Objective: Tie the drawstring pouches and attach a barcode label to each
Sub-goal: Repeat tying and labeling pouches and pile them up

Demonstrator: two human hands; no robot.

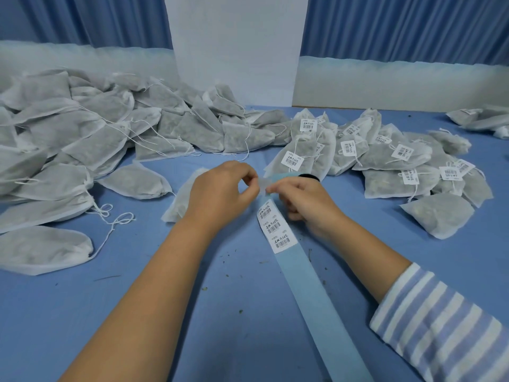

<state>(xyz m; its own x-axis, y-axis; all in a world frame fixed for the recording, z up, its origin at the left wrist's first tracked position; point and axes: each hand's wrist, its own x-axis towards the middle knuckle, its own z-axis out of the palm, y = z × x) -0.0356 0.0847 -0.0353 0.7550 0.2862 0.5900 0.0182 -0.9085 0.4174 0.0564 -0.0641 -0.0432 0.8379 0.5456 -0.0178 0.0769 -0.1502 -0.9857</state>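
A long light-blue backing strip [311, 282] runs down the middle of the blue table, with three white barcode labels [276, 228] on its upper part. My left hand [220, 194] and my right hand [300, 199] meet above the strip's top, both pinching one white label [264, 183] between fingertips. A grey drawstring pouch [180, 201] lies flat under my left hand, mostly hidden by it. The right hand is slightly blurred.
A big heap of unlabelled grey pouches [82, 139] with loose white strings fills the left side. Labelled pouches [385, 161] are piled at the right. A white panel [237, 51] and blue curtains stand behind. Small crumbs dot the tablecloth [234, 312].
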